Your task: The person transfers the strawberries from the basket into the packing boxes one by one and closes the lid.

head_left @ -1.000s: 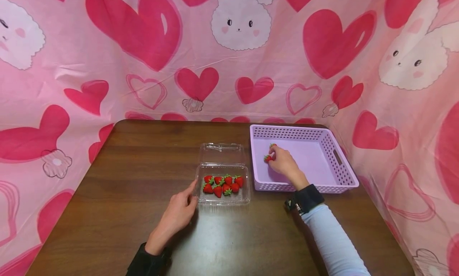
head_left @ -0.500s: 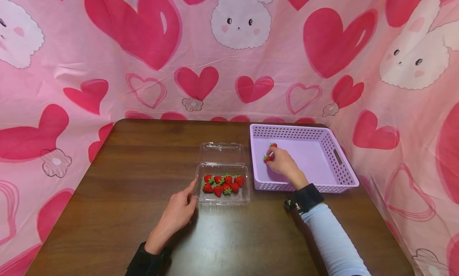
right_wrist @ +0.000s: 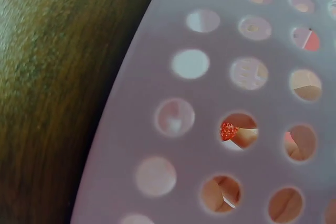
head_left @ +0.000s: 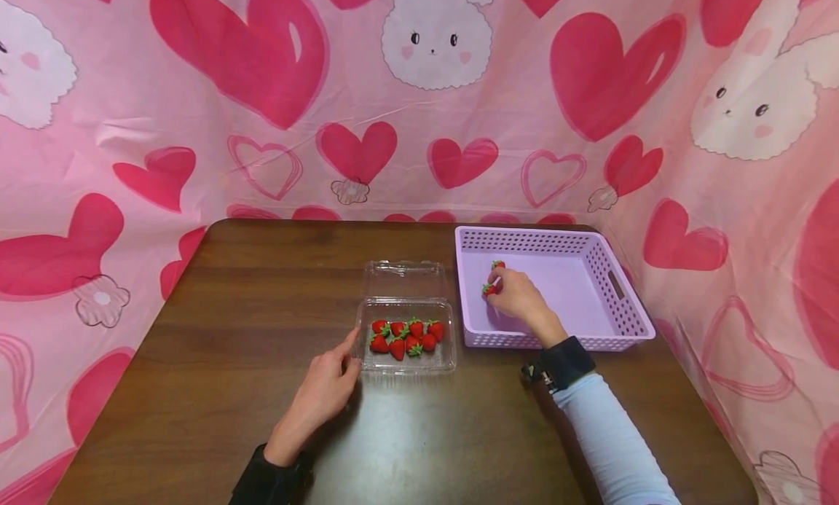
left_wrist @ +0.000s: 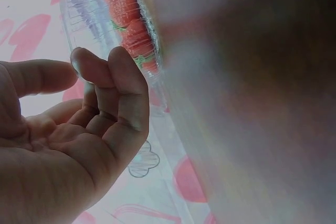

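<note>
In the head view my right hand [head_left: 519,298] reaches down into the lilac basket [head_left: 577,342]. Its thumb and fingertips pinch a red strawberry [head_left: 489,290] low in the basket; the right wrist view shows part of this strawberry [right_wrist: 228,131] through a hole in the wall. Another strawberry [head_left: 499,264] lies just beyond the fingers. My left hand [head_left: 325,382] rests at the left side of a clear plastic clamshell box [head_left: 408,369], index finger stretched along its edge. In the left wrist view its fingers bend loosely beside the box [left_wrist: 79,17]. Inside are several strawberries [head_left: 398,348] in two rows.
The box's clear lid [head_left: 405,280] lies folded back, away from me. Close to the box's right stands the basket, with perforated walls. Both rest on a dark brown wooden table [head_left: 262,294]. A pink curtain [head_left: 406,162] with hearts and rabbits hangs behind and at the sides.
Hardly anything differs: the head view shifts slightly. My right hand stays at the same strawberry, its fingers a touch closer around it, and my left hand keeps its place.
</note>
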Demonstrator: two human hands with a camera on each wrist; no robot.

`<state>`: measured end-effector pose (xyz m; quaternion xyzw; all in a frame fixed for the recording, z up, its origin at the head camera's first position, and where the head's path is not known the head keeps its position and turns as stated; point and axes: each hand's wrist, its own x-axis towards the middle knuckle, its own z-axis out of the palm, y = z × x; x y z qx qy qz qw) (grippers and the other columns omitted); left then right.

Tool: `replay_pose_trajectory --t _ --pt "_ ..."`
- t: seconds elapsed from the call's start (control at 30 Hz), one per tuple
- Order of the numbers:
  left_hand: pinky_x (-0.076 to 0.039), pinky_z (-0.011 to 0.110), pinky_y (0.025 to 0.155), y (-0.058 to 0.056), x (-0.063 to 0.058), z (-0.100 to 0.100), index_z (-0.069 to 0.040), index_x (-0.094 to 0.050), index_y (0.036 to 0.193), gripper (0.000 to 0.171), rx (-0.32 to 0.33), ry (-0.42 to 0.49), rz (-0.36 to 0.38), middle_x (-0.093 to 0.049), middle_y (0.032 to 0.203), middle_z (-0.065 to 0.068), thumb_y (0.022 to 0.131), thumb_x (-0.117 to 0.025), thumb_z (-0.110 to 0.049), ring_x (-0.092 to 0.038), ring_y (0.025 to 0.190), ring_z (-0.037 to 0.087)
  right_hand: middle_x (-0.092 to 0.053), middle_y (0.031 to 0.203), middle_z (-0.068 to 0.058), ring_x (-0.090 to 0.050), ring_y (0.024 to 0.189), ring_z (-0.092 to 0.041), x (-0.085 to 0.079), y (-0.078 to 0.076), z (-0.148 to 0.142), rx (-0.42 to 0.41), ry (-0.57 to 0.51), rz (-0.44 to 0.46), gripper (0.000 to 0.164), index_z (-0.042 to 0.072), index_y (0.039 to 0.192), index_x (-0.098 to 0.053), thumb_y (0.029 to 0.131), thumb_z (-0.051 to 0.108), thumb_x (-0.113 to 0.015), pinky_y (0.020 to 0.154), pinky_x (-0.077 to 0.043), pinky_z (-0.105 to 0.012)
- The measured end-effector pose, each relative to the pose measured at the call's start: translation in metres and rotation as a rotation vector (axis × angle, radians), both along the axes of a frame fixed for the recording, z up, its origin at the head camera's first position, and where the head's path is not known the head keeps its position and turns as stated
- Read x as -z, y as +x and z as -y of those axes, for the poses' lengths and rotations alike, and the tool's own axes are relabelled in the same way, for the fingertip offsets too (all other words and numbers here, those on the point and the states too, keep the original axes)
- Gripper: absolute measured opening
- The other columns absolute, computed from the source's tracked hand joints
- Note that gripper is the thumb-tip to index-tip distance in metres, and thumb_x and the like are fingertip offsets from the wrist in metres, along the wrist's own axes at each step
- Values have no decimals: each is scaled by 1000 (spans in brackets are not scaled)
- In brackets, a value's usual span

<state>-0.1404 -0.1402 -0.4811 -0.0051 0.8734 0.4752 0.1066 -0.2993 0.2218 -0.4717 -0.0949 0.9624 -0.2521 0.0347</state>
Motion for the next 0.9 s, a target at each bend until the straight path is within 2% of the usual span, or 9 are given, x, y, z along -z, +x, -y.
replay_pose_trajectory --t 0.6,0.9 --pt "-47 31 53 -1 0 1 -6 -36 164 63 6 5 8 -54 79 9 105 -58 -9 -55 57 22 -70 93 -13 -66 85 -34 -11 17 5 3 -10 -14 28 2 110 -66 87 13 -79 79 -52 -51" --pt "-46 31 51 -1 1 2 -6 -37 164 63 8 13 -3 -53 78 8 105 -58 -8 -55 55 22 -70 97 -15 -65 90 -35 -20 24 8 -3 -14 -27 30 2 113 -67 88 13 -79 83 -52 -53"
